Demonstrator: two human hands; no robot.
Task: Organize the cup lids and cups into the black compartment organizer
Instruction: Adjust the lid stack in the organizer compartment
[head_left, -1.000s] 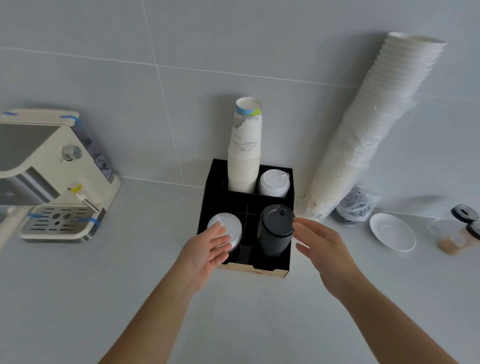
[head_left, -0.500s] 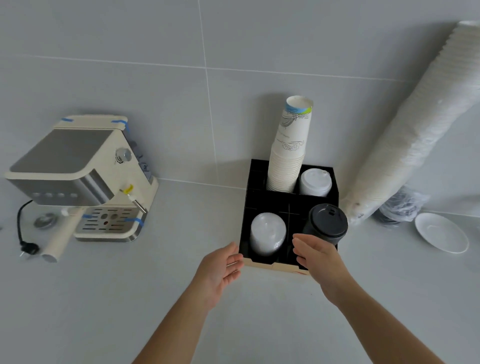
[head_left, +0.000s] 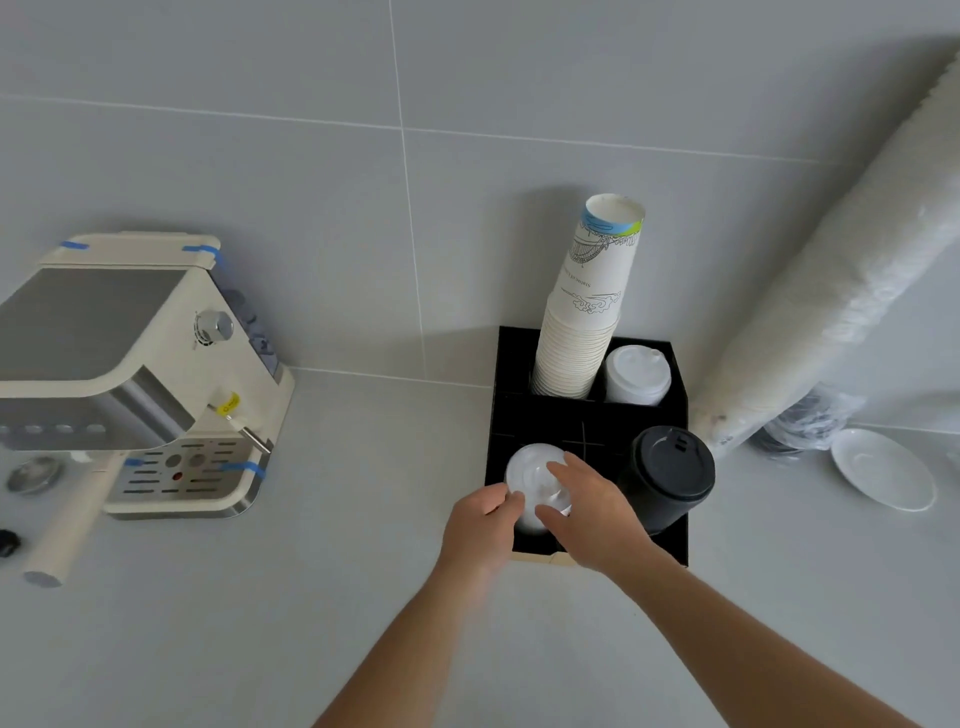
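The black compartment organizer (head_left: 497, 395) stands on the counter against the wall. A tall stack of printed paper cups (head_left: 587, 322) fills its back left compartment, and a stack of white lids (head_left: 636, 376) sits in the back right. Black lids (head_left: 667, 473) are stacked in the front right. In the front left compartment is a stack of clear lids (head_left: 530, 467). My left hand (head_left: 480, 525) presses its fingers against that stack's left side. My right hand (head_left: 592, 509) lies over its top and right side, thumb and fingers around it.
A cream coffee machine (head_left: 156, 374) stands at the left with a portafilter (head_left: 67, 525) lying in front of it. A long wrapped sleeve of white cups (head_left: 831, 270) leans on the wall at the right, above a bag of black lids (head_left: 810, 421) and a white saucer (head_left: 883, 467).
Both hands have come in from the organizer's front edge and closed around the clear lid stack. The right hand left the black lids and moved left.
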